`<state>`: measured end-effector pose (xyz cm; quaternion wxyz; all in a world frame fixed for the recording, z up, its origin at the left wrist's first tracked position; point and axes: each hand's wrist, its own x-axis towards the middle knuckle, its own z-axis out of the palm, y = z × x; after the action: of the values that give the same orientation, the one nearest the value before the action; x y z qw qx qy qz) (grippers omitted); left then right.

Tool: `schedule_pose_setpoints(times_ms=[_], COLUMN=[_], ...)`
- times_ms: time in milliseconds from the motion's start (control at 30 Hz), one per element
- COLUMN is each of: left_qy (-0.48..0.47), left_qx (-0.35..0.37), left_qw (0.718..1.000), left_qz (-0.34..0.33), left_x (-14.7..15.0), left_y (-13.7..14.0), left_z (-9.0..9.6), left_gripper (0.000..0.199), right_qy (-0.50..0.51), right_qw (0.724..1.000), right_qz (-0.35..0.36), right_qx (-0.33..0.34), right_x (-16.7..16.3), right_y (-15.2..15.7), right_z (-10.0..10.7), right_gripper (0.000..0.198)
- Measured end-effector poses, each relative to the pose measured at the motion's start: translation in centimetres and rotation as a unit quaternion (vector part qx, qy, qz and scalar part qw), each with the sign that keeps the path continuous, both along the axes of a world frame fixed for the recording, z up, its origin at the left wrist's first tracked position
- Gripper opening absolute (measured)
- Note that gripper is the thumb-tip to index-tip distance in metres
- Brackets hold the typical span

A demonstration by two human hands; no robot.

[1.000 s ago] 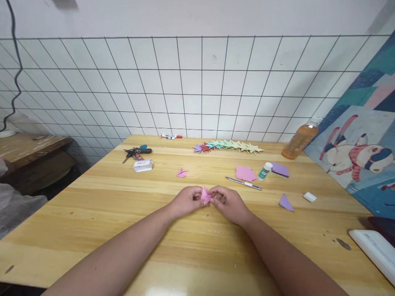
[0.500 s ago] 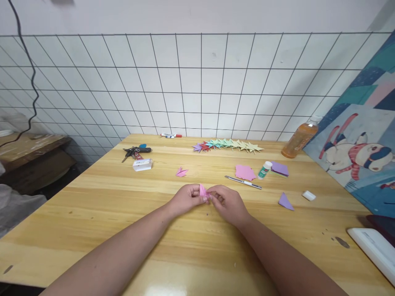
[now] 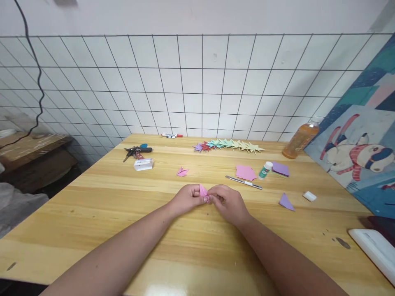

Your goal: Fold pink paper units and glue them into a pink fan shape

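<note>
A small folded pink paper (image 3: 203,191) is pinched between my two hands above the middle of the table. My left hand (image 3: 189,196) grips it from the left, thumb in front. From the right, the fingertips of my right hand (image 3: 227,201) are closed on its other side, hiding part of it. Beyond my hands lies another folded pink paper piece (image 3: 182,172) with pointed ends. Farther right are a stack of pink paper sheets (image 3: 245,172) and a utility knife (image 3: 243,182).
A glue stick (image 3: 265,170), purple sheets (image 3: 280,169), a purple paper triangle (image 3: 286,202) and a white eraser (image 3: 309,196) lie right. Spiky folded-paper stars (image 3: 230,144), a marker (image 3: 172,135) and a drink bottle (image 3: 300,139) are farther back. Keys (image 3: 137,152) and a small box (image 3: 143,164) lie left.
The pink paper between my fingers looks slightly flatter, and my right fingertips have shifted a little on it. The whole view has moved slightly; the other things lie as before.
</note>
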<state>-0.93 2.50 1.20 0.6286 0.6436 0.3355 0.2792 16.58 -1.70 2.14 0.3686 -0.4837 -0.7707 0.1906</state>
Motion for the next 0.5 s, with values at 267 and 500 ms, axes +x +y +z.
schedule_pose_setpoints(times_ms=[267,500], left_qy=[0.003,0.011], left_qx=[0.006,0.027], left_qw=[1.0,0.999], left_qz=[0.008,0.021], left_x=[0.15,0.28], left_y=[-0.14,-0.18], left_z=[0.0,-0.1], left_gripper=[0.032,0.031], right_qy=[0.108,0.17], right_qw=[0.987,0.967], right_qz=[-0.062,-0.06], right_qx=[-0.103,-0.179], right_x=[-0.29,-0.58], right_y=[0.56,0.63], right_z=[-0.86,-0.79], right_gripper=[0.014,0.011])
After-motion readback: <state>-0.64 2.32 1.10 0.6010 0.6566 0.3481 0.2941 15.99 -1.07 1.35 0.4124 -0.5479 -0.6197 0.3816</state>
